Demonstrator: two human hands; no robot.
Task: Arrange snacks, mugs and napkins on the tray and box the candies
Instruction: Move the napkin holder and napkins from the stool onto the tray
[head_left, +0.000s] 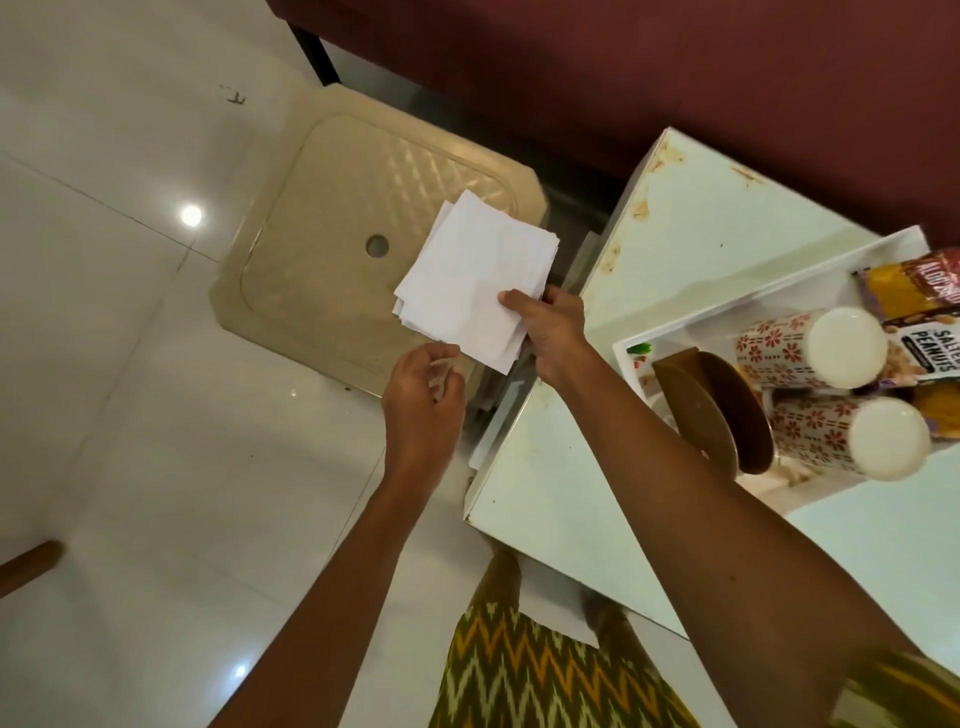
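Observation:
My right hand (553, 332) pinches a stack of white napkins (475, 275) by its near corner, holding it in the air to the left of the table and over a beige stool. My left hand (423, 400) hovers just below the stack's lower edge, fingers curled and apart, with nothing in it. On the white tray (691, 306) at the right stand two patterned mugs (800, 343) (852, 436), a brown bowl (717, 410) and snack packets, among them salted peanuts (922, 340) and a yellow-brown pack (914, 286).
A glass-topped table (701, 218) carries the tray. The beige plastic stool (363, 234) stands on the white tiled floor to its left. A dark red wall (623, 78) lies behind. A wooden leg (31, 566) shows at the far left.

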